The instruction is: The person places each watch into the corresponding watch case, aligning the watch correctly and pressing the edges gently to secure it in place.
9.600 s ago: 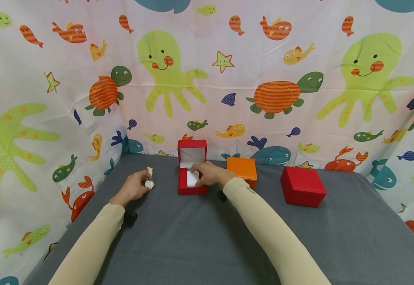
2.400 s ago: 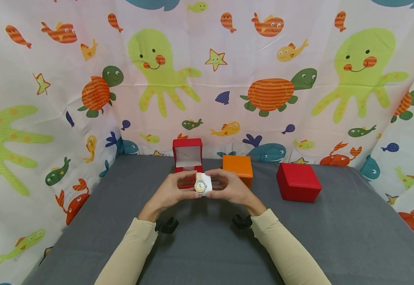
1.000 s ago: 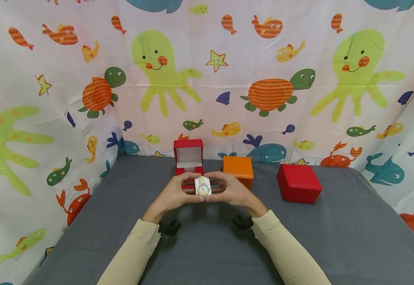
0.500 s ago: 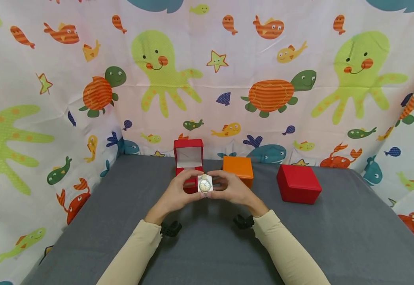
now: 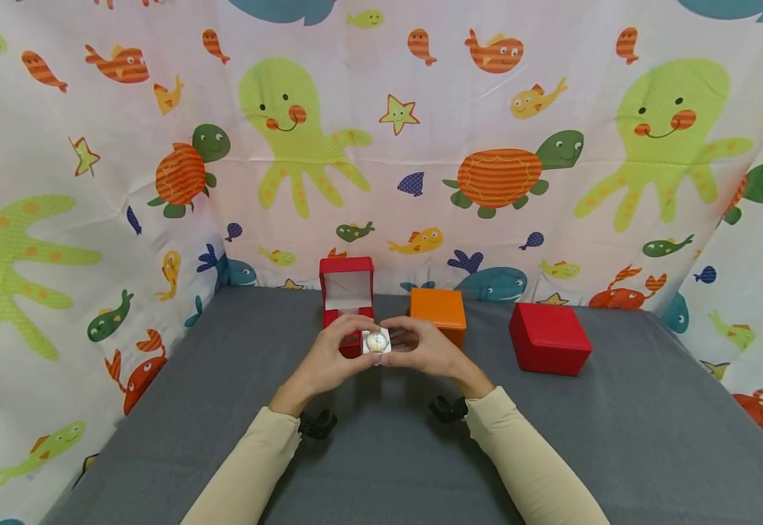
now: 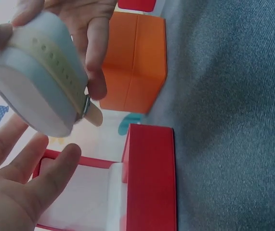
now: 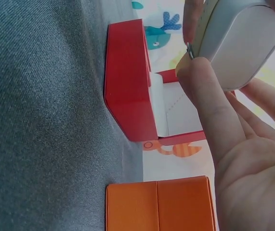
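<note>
Both hands hold a small white cushion (image 5: 377,341) with a cream-strapped watch wrapped round it, just above the grey table. My left hand (image 5: 350,348) pinches its left side and my right hand (image 5: 406,344) its right side. In the left wrist view the cushion (image 6: 36,91) shows its strap with holes, and in the right wrist view the cushion (image 7: 238,43) sits against my thumb. Directly behind it stands an open red box (image 5: 347,293) with a white lining; the same open red box (image 6: 147,178) (image 7: 132,82) lies below the cushion in both wrist views.
An orange closed box (image 5: 439,310) stands right of the open one, and a closed red box (image 5: 549,339) further right. The grey table (image 5: 381,452) is walled on three sides by a sea-animal curtain (image 5: 420,146).
Earlier the left hand held the watch on the table and the right hand reached into the box. Now the watch sits on the cushion in both hands, tilted back slightly and nearer the open box.
</note>
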Tool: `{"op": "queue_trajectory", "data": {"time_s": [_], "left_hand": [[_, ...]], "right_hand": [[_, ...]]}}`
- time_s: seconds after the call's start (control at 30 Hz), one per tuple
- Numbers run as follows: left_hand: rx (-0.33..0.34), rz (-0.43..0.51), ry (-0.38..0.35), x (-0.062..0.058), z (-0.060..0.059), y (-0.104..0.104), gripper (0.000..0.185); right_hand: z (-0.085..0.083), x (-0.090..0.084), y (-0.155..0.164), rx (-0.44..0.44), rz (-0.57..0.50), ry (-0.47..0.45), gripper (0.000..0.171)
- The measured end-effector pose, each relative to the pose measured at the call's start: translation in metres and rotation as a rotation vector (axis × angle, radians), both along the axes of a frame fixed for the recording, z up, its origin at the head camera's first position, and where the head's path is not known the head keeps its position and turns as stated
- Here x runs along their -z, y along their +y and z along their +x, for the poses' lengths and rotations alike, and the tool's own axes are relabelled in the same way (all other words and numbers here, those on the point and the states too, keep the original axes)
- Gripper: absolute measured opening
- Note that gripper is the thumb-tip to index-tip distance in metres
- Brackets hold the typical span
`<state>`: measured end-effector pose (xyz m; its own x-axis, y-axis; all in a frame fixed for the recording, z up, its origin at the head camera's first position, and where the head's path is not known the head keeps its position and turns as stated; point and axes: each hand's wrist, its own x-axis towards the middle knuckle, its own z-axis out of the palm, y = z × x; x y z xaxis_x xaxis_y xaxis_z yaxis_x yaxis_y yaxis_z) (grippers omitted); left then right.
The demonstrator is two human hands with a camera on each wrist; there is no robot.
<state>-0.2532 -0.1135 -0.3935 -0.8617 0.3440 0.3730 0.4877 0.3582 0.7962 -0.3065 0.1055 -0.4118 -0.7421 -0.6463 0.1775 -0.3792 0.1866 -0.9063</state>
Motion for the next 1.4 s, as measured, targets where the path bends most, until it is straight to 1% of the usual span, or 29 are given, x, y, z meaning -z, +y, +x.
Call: {"op": "queue_trajectory", "data": {"time_s": [0.07, 0.13, 0.2, 0.27, 0.4, 0.53, 0.63, 0.77, 0.87, 0.93, 1.03, 1.13, 1.23, 1.27, 1.4], "left_hand": [[0.006, 0.002, -0.02, -0.007, 0.006, 0.0, 0.038], [0.024, 0.024, -0.046, -0.014, 0.01, 0.0, 0.037], [0.043, 0.052, -0.069, -0.018, 0.013, 0.0, 0.037], [0.056, 0.073, -0.087, -0.018, 0.013, 0.0, 0.036], [0.061, 0.09, -0.091, -0.016, 0.011, 0.001, 0.036], [0.05, 0.094, -0.086, -0.015, 0.01, 0.001, 0.037], [0.039, 0.094, -0.079, -0.015, 0.011, 0.001, 0.037], [0.033, 0.09, -0.068, -0.015, 0.013, 0.002, 0.036], [0.031, 0.085, -0.064, -0.015, 0.014, 0.001, 0.036], [0.028, 0.081, -0.068, -0.015, 0.014, 0.001, 0.036], [0.019, 0.077, -0.069, -0.011, 0.011, 0.001, 0.036], [0.001, 0.073, -0.066, 0.0, 0.002, -0.001, 0.037], [-0.015, 0.069, -0.059, 0.011, -0.006, -0.004, 0.036], [-0.018, 0.068, -0.055, 0.013, -0.007, -0.004, 0.036], [-0.015, 0.074, -0.04, 0.014, -0.008, -0.006, 0.034]], "right_hand": [[0.0, 0.001, -0.001, -0.013, -0.001, -0.012, 0.056], [0.0, 0.001, -0.001, -0.02, 0.001, -0.025, 0.056], [0.001, 0.002, -0.002, -0.022, 0.006, -0.038, 0.057], [0.001, 0.001, -0.003, -0.021, 0.011, -0.043, 0.058], [0.003, -0.003, -0.004, -0.031, 0.013, -0.051, 0.061], [0.013, -0.017, -0.005, -0.043, 0.015, -0.048, 0.061], [0.021, -0.027, -0.005, -0.044, 0.016, -0.028, 0.061], [0.024, -0.03, -0.006, -0.038, 0.024, 0.009, 0.06], [0.024, -0.029, -0.006, -0.038, 0.036, 0.027, 0.061], [0.02, -0.023, -0.007, -0.03, 0.045, 0.04, 0.062], [0.014, -0.012, -0.007, -0.009, 0.05, 0.062, 0.064], [0.008, -0.003, -0.007, 0.007, 0.047, 0.085, 0.065], [0.007, 0.0, -0.007, 0.003, 0.034, 0.104, 0.065], [0.007, 0.0, -0.007, 0.001, 0.031, 0.11, 0.065], [0.008, 0.0, -0.008, 0.002, 0.025, 0.123, 0.065]]}}
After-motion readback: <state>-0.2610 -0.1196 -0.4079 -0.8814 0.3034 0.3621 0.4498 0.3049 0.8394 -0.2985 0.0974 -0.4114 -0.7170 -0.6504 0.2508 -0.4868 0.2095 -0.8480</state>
